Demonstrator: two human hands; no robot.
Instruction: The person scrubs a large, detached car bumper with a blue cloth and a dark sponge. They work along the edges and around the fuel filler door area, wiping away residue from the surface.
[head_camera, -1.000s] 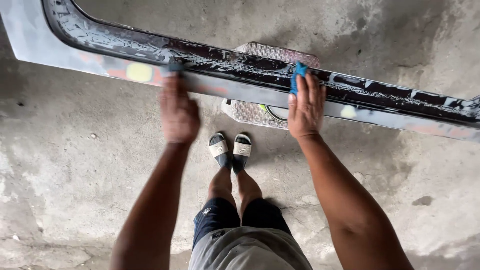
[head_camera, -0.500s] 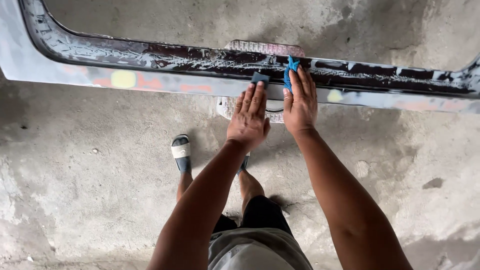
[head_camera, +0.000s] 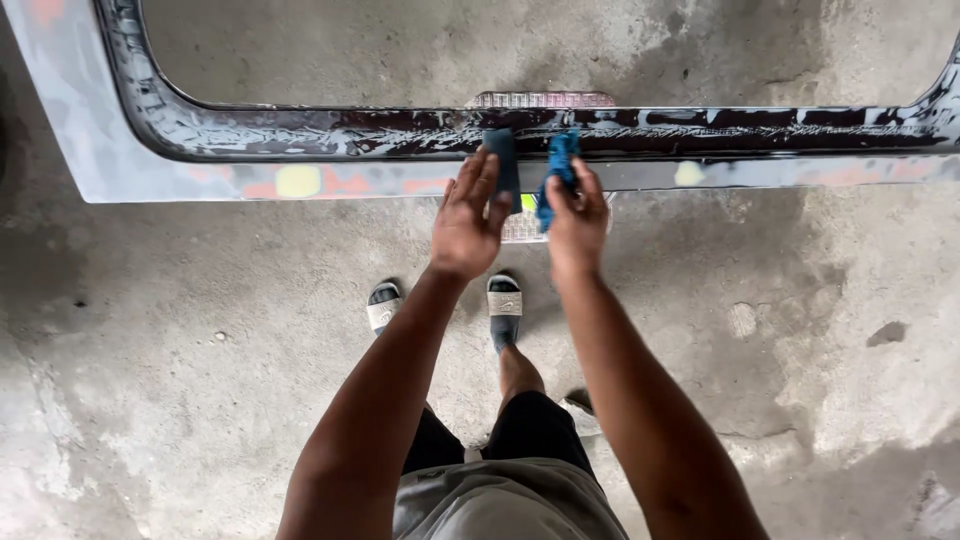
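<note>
A long car body panel (head_camera: 300, 150) with a dark wet frame and grey primed edge spans the top of the view. My left hand (head_camera: 467, 218) presses a dark sanding block (head_camera: 503, 160) against the frame's lower rail. Right beside it, my right hand (head_camera: 575, 215) grips a bunched blue cloth (head_camera: 558, 165) on the same rail. The two hands sit almost touching at the panel's middle.
Stained concrete floor (head_camera: 200, 380) lies all around. My feet in sandals (head_camera: 503, 303) stand just below the panel. A light ribbed plastic object (head_camera: 540, 100) shows behind and under the panel.
My left hand slid right along the rail with the block until it met my right hand. The view shifted, and my feet moved.
</note>
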